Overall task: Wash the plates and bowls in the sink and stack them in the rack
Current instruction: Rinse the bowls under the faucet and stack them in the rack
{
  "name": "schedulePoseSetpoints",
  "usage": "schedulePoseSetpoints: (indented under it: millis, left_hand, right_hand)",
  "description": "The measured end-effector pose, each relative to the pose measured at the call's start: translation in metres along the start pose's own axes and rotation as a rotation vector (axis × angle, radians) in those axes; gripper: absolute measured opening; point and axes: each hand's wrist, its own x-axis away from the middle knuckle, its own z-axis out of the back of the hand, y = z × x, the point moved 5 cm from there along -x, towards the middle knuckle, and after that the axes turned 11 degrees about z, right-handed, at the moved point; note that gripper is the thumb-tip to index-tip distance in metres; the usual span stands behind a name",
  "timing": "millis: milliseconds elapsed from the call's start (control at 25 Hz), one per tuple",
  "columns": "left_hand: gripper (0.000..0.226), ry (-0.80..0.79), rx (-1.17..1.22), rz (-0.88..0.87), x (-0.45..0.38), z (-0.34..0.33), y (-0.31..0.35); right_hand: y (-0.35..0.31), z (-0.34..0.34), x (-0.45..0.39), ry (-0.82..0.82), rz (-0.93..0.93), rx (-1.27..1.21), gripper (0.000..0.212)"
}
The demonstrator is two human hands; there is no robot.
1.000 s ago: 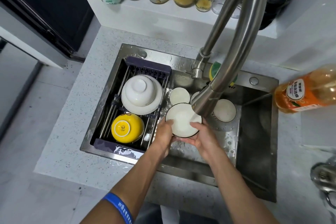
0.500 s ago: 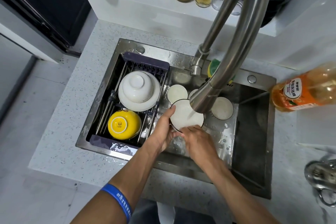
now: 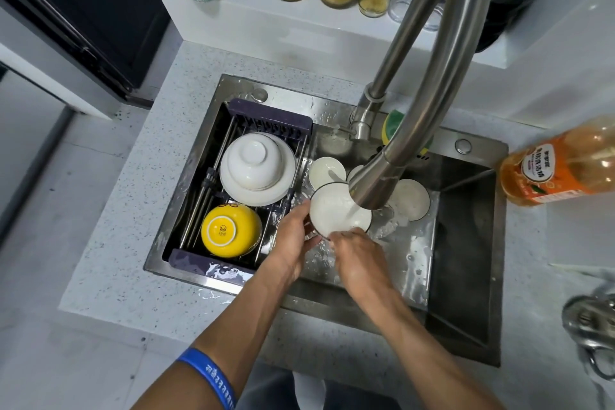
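Rack left of grip: white bowl on plate, yellow bowl upturned, no free slot obvious. Left hand grips small plate by left rim; right hand has shifted from beneath to near rim, seemingly rubbing (fingers blurred). Rinse ongoing under faucet. Two more dishes behind grip, another plate right; spout close overhead.

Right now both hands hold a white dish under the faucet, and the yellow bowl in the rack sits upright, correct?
Not quite. The head view shows the yellow bowl upside down in the rack, base up. Both the left hand and right hand do hold the white dish under the faucet.
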Motion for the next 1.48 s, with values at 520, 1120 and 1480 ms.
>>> schedulePoseSetpoints:
  millis: [520,1120,1480]
  left_hand:
    - [0.031,0.020,-0.019,0.007,-0.002,0.002,-0.008]
    - [0.039,-0.113,-0.513,-0.200,-0.008,-0.054,0.002]
    - [0.090,-0.127,-0.776,-0.158,0.002,0.002,0.016]
  right_hand:
    - [0.006,-0.002,-0.001,0.014,-0.050,0.040,0.032]
    - [0.039,-0.034,0.012,0.618,-0.760,-2.187,0.029]
    - [0.019,-0.042,-0.008,0.445,-0.897,-2.142,0.025]
